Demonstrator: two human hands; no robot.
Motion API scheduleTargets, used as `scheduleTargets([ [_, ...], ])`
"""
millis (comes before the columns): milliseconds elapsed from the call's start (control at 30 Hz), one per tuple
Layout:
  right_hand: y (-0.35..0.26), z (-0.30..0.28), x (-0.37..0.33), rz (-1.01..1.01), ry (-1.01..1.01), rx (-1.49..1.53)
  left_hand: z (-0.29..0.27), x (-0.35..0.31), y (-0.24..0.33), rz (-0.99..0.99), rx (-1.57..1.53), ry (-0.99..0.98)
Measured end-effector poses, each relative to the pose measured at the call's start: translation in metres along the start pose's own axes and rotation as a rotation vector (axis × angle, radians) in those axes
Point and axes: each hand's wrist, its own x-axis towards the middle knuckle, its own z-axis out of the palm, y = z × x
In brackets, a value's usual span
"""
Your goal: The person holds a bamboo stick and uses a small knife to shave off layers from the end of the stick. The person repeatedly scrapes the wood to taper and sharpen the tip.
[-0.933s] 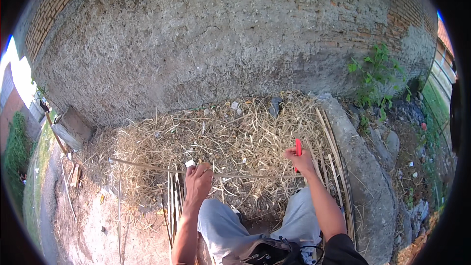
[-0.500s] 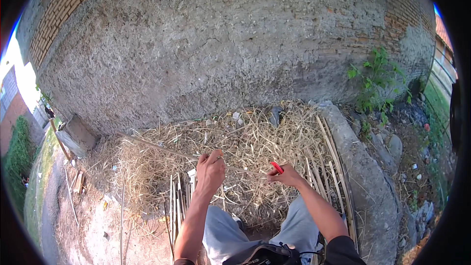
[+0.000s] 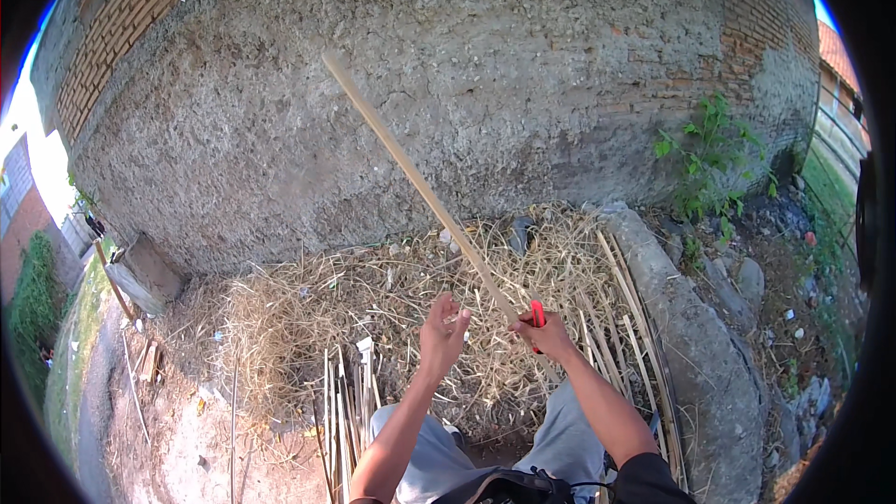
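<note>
A long, pale bamboo strip (image 3: 411,171) slants up and to the left from my right hand (image 3: 553,336), its far end in front of the wall. That hand is closed round the strip's lower part and also grips a small red-handled tool (image 3: 538,311). The tool's working end is hidden, so its exact kind does not show. My left hand (image 3: 442,334) is just left of the strip, apart from it, with its fingers spread and nothing in them. Pale shavings (image 3: 392,271) cover the ground beyond both hands.
Several strips lie beside my left leg (image 3: 343,411), with more strips (image 3: 616,341) to the right along a concrete edge (image 3: 686,336). A rough plastered wall (image 3: 523,103) stands ahead. A green plant (image 3: 711,163) grows at its right, and a block (image 3: 147,271) sits at the left.
The strip has swung from lying low toward the left to pointing steeply up. My left hand has let go of it and opened. The red tool now stands more upright in my right hand.
</note>
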Motion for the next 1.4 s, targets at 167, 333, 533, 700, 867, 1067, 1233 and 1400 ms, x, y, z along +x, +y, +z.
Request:
scheduleTargets([
  [167, 0.026, 0.003, 0.012, -0.173, -0.045, 0.123, 0.049, 0.011, 0.007, 0.082, -0.23, -0.12],
  [333, 0.024, 0.017, 0.01, -0.238, -0.089, 0.26, 0.048, 0.022, 0.022, 0.053, -0.125, -0.111],
  [533, 0.023, 0.007, 0.009, -0.191, 0.007, 0.348, -0.005, 0.05, 0.077, 0.177, -0.134, 0.04],
  [700, 0.027, 0.008, 0.017, -0.106, 0.157, 0.352, -0.067, 0.075, 0.124, 0.371, -0.015, 0.255],
  [867, 0.022, 0.004, 0.013, -0.048, 0.186, 0.402, -0.097, 0.054, 0.141, 0.434, -0.14, 0.24],
  [1067, 0.032, 0.005, 0.019, -0.032, 0.168, 0.376, -0.096, -0.021, 0.098, -0.3, -0.41, -0.274],
  [1233, 0.026, 0.015, 0.015, -0.057, 0.083, 0.419, -0.088, -0.054, 0.04, -0.536, -0.442, -0.355],
  [1400, 0.024, 0.026, 0.009, -0.041, 0.0, 0.401, -0.08, -0.071, 0.01, -0.629, -0.475, -0.4],
])
